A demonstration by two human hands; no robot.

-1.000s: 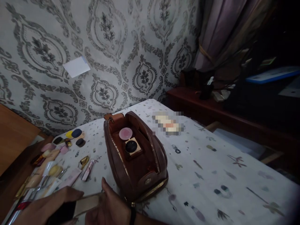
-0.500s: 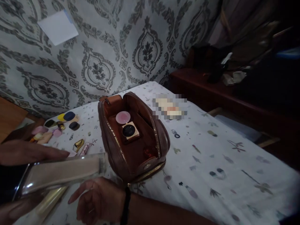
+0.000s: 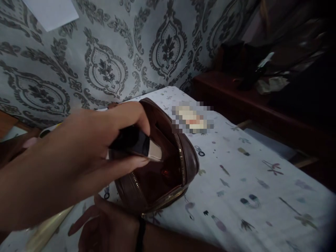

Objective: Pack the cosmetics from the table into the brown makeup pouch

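Observation:
My left hand (image 3: 78, 150) reaches in from the left over the brown bag (image 3: 193, 164), which lies unzipped on the patterned cloth. Its fingers are closed round the black cap of a beige bottle (image 3: 155, 152), whose visible end points into the bag's opening. Something small and reddish (image 3: 166, 172) shows inside the bag; my left hand covers the rest of the contents on that side. Low in view, in front of the bag, my right hand (image 3: 107, 224), with a black band at the wrist, has loosely curled, parted fingers and holds nothing. A pale yellow tube (image 3: 48, 232) lies left of it.
A blurred-out cream item (image 3: 193, 119) lies on the cloth (image 3: 236, 178) right of the bag. Behind stands a patterned wall (image 3: 105, 66) with a white sheet (image 3: 52, 14) on it. Dark red furniture (image 3: 210, 85) with small objects is at the right.
My left hand has brought the bottle from the left to over the bag, hiding the pink round item and the compact inside. My right hand has dropped slightly, and the view has shifted a little.

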